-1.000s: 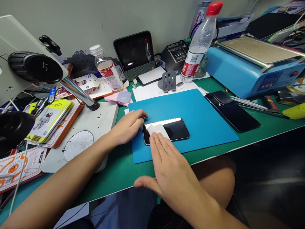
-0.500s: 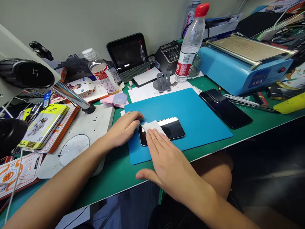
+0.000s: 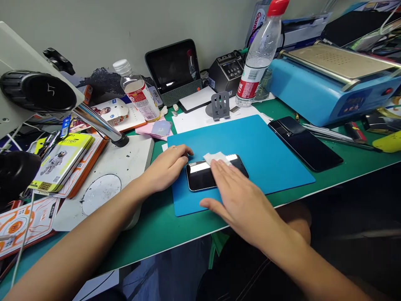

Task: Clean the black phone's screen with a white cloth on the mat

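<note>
A smartphone (image 3: 200, 179) lies screen up on the blue mat (image 3: 275, 167), light reflecting along its glass. My right hand (image 3: 241, 196) presses a folded white wipe (image 3: 217, 157) against the phone's upper right part. Its fingers are straight and together over the wipe, and the thumb sticks out to the side. My left hand (image 3: 169, 167) rests at the phone's left end, fingers loosely bent and thumb slightly apart from the index finger. Whether it touches the phone's corner I cannot tell. A second dark phone (image 3: 307, 144) lies at the mat's right edge.
Behind the mat stand a grey phone stand (image 3: 220, 106), a red-capped bottle (image 3: 258, 58) and a tablet-like display (image 3: 172, 67). A blue heating plate machine (image 3: 313, 92) is at right. On the left are a microscope-style stand base (image 3: 138, 154) and stacked boxes (image 3: 62, 163).
My right hand has slid the wipe to the right along the phone, uncovering the left part of its screen. My left hand stays by the phone's left end. The view has shifted slightly.
</note>
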The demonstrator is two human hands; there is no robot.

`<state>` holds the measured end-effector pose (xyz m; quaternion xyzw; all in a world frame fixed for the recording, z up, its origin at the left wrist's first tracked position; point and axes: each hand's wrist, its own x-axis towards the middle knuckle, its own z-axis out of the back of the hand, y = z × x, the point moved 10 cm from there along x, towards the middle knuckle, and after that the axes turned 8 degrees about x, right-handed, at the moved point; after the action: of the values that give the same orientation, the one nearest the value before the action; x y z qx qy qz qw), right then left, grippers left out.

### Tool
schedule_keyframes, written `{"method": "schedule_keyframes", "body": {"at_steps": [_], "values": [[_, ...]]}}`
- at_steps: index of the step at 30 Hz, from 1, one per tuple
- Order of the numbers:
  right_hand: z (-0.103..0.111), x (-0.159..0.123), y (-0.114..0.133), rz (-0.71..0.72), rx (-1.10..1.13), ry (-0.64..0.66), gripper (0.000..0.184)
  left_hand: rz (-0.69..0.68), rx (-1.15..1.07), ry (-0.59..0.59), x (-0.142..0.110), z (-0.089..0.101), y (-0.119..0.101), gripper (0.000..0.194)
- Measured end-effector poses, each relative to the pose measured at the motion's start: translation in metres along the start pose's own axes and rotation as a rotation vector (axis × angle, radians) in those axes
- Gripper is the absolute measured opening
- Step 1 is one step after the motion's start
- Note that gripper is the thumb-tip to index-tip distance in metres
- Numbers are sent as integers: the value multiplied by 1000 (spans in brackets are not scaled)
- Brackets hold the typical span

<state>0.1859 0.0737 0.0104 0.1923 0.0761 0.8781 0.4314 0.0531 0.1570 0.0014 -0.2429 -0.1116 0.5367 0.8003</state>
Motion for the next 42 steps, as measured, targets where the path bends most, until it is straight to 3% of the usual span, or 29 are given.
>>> {"method": "schedule_keyframes", "body": {"at_steps": [2,5,10,16,19,25,28,31,36,39,42], "values": [[4,-6,-13,-41,-32,-40,86,2,0,0,0,0,2,28],[-1,-8,-14,-86,-63,-56,91,-2,-2,2,1,-1,2,28],[-19,8,16,-160,-65,-53,113,-17,1,2,0,-3,-1,29],[-26,22,40,-50,21,1,111,-18,0,6,0,-2,-5,30],[-17,15,25,-3,65,47,102,-9,2,11,0,-2,-4,29],[4,-1,-26,-117,-35,-2,97,1,16,24,0,-5,0,29],[-2,0,-25,-177,-59,-7,107,-1,27,19,0,-5,0,30],[-12,7,-8,-222,-46,-8,118,-4,24,18,0,-5,-1,30],[-23,16,25,-25,29,79,111,-18,18,9,0,-4,-3,30],[-15,8,17,72,65,120,103,-21,32,10,0,-4,-2,30],[0,-1,-13,2,41,90,100,-14,40,18,0,-5,-1,30]]}}
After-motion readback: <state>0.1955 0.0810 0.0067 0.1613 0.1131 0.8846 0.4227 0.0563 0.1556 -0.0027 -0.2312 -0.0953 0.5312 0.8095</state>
